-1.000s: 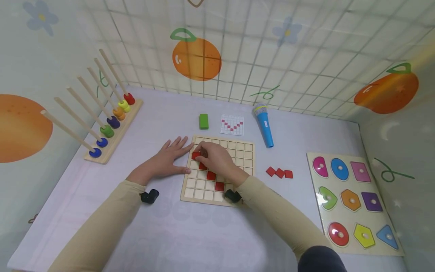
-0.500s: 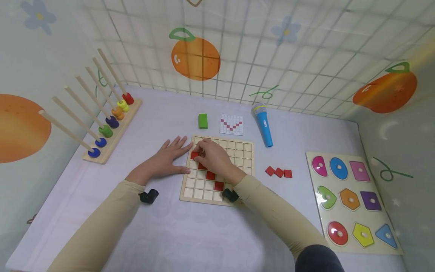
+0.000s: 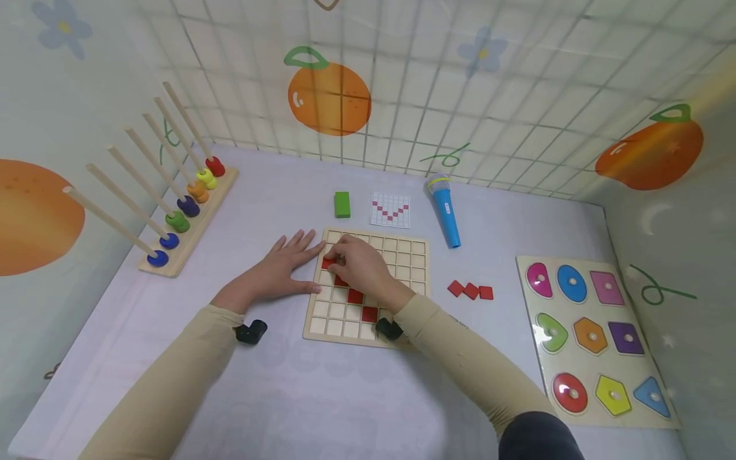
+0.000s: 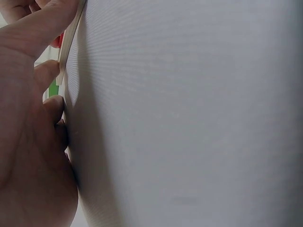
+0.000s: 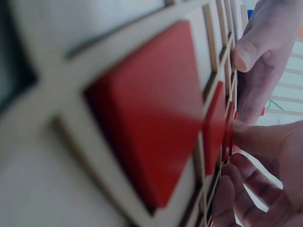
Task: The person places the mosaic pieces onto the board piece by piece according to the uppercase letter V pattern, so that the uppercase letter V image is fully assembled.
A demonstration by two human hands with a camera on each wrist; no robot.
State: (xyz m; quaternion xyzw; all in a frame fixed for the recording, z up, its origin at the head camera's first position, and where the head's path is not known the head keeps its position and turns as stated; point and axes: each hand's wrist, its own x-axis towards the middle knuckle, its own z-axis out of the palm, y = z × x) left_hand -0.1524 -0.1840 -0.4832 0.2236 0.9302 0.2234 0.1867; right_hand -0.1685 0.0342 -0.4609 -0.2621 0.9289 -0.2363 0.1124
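Left hand [image 3: 282, 268] is lying flat, fingers straight, steadying the grid board [image 3: 368, 289] at its left edge. Right hand [image 3: 359, 265] is pinching a red tile [image 3: 329, 262] into an upper-left cell; I'm counting three more tiles running diagonally below, partly hidden under my wrist. Three spare tiles [image 3: 471, 291] are lying on the pale table [image 3: 322, 396], right of the board.

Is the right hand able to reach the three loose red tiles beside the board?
Probably yes: the red tiles lie on bare table right of the grid board, nothing between them and the right hand.
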